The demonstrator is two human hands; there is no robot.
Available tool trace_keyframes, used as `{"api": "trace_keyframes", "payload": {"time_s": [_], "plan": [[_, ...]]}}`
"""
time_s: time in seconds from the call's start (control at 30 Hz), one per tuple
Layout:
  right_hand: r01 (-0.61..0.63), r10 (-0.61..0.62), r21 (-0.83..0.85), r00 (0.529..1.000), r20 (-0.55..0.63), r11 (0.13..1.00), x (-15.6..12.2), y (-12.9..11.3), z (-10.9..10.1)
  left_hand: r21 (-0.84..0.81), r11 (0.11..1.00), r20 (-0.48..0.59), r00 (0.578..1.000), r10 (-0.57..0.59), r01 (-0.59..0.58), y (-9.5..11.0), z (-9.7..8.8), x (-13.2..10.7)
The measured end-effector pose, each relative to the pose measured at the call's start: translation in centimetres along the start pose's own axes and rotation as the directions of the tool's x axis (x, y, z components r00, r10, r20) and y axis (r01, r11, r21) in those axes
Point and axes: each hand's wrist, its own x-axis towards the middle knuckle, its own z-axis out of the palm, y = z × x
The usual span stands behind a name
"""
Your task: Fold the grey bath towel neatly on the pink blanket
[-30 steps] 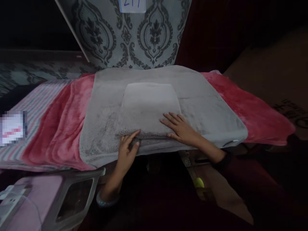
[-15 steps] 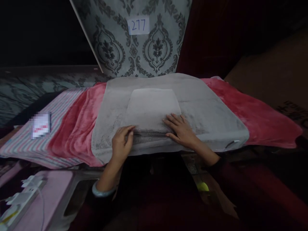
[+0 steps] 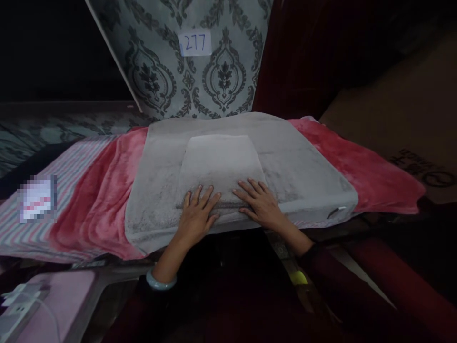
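A grey plush cloth [image 3: 285, 157] lies spread over the surface before me. On its middle rests a flat, folded grey fabric piece [image 3: 221, 155], roughly square with rounded far corners. My left hand [image 3: 196, 212] lies flat on the near left part of the folded piece, its fingers spread. Across from it, my right hand [image 3: 259, 202] presses flat on the near right corner, fingers also apart. Neither hand grips anything. A pale bangle [image 3: 160, 281] circles my left wrist.
Pink blanket [image 3: 103, 190] and striped cloth [image 3: 32, 228] extend left, with more pink blanket [image 3: 371, 171] at right. A blurred-out box [image 3: 37, 200] sits on the stripes. A power strip [image 3: 17, 314] lies on a pink stool [image 3: 67, 300]. A cardboard box [image 3: 403, 109] stands right.
My left hand has opened from a pinch at the folded piece's near left edge and now lies flat on it. My right hand stays flat with fingers spread. The view has shifted slightly.
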Motion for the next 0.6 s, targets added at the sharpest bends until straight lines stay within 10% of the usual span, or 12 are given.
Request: {"api": "trace_keyframes", "payload": {"time_s": [0.33, 0.6], "plan": [[-0.174, 0.192, 0.197, 0.978, -0.078, 0.965, -3.4, 2.3, 0.6, -0.186, 0.944, -0.104, 0.950, -0.295, 0.273, -3.7, -1.4, -2.3], [-0.390, 0.545, 0.620, 0.835, -0.073, 0.681, -1.9, 4.7, 0.2, -0.706, 0.540, -0.013, 0.755, -0.656, 0.457, -7.2, -3.7, -0.4]]}}
